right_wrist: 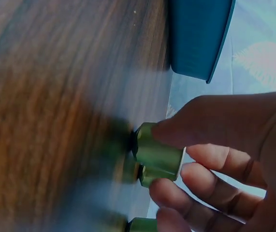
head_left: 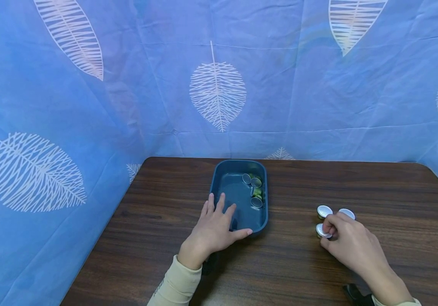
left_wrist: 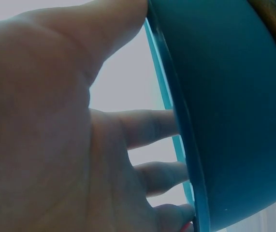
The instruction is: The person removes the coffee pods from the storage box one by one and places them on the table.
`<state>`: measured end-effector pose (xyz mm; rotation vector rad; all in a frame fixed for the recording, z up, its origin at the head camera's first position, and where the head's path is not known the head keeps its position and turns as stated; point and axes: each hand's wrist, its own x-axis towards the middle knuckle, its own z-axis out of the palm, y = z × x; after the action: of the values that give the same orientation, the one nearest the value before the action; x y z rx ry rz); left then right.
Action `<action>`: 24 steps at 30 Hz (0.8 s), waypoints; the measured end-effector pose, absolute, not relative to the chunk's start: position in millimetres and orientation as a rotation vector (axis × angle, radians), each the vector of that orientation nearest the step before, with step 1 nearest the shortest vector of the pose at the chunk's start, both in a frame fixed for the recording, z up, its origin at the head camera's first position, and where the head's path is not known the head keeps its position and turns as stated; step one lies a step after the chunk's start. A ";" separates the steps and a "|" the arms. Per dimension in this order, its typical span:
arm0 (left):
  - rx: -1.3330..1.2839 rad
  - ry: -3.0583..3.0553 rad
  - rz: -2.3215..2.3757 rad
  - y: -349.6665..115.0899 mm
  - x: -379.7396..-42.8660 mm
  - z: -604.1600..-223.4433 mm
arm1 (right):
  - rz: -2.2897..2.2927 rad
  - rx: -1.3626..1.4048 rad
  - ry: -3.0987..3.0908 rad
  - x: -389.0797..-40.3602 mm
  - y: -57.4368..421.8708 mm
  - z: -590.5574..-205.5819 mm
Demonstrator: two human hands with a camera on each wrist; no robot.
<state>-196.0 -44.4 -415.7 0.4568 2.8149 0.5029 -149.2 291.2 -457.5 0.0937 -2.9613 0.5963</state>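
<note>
Blue tray [head_left: 220,178] holding a few green capsules [head_left: 256,190], hands either side

The left hand [head_left: 213,231] lies flat with fingers spread over the tray's near rim, thumb along its front wall. On the wooden table [head_left: 356,182] to the right, the right hand [head_left: 351,242] pinches one silver-topped capsule [head_left: 322,230]; two more capsules [head_left: 324,211] stand just beyond its fingers

A dark blue tray [head_left: 219,178] sits on a dark brown wood-grain table [head_left: 356,187]. The small capsules [head_left: 324,211] have silver tops and green bodies. The backdrop cloth [head_left: 127,76] is light blue with white leaf prints. The sleeve [head_left: 177,284] is cream
</note>
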 end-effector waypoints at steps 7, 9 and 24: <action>0.460 2.815 0.503 -44.4 -196.2 -415.4 | 0.576 0.053 -3.027 -147.7 290.3 -455.9; 0.462 2.816 0.499 -44.3 -196.4 -415.4 | 0.583 0.041 -3.016 -147.7 288.7 -455.7; 0.458 2.809 0.494 -44.3 -194.5 -412.3 | 0.592 0.055 -3.018 -148.9 287.4 -456.7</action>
<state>-194.5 -44.3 -412.3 0.4580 2.8090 0.4935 -148.9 287.4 -456.7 0.0545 -3.0178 0.5921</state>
